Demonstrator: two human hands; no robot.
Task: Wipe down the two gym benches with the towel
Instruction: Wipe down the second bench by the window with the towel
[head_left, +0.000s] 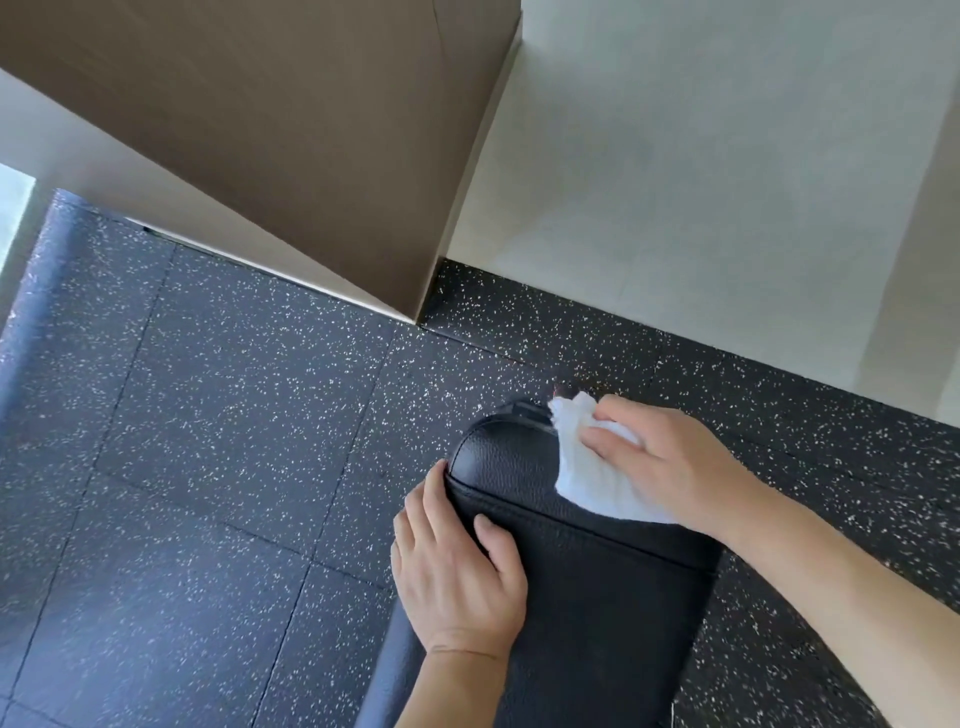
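Note:
A black padded gym bench (587, 582) runs from the bottom centre up to a rounded far end. A white towel (587, 467) lies on that end's right side. My right hand (670, 462) presses flat on the towel, fingers straight and pointing left. My left hand (457, 566) grips the bench's left edge near the cross seam, thumb on top and fingers wrapped down the side. Only this one bench is in view.
Black rubber floor tiles with white specks (208, 441) surround the bench. A brown panel or column (311, 156) stands at the upper left, its corner meeting the floor just beyond the bench. A pale wall (701, 182) rises at the upper right.

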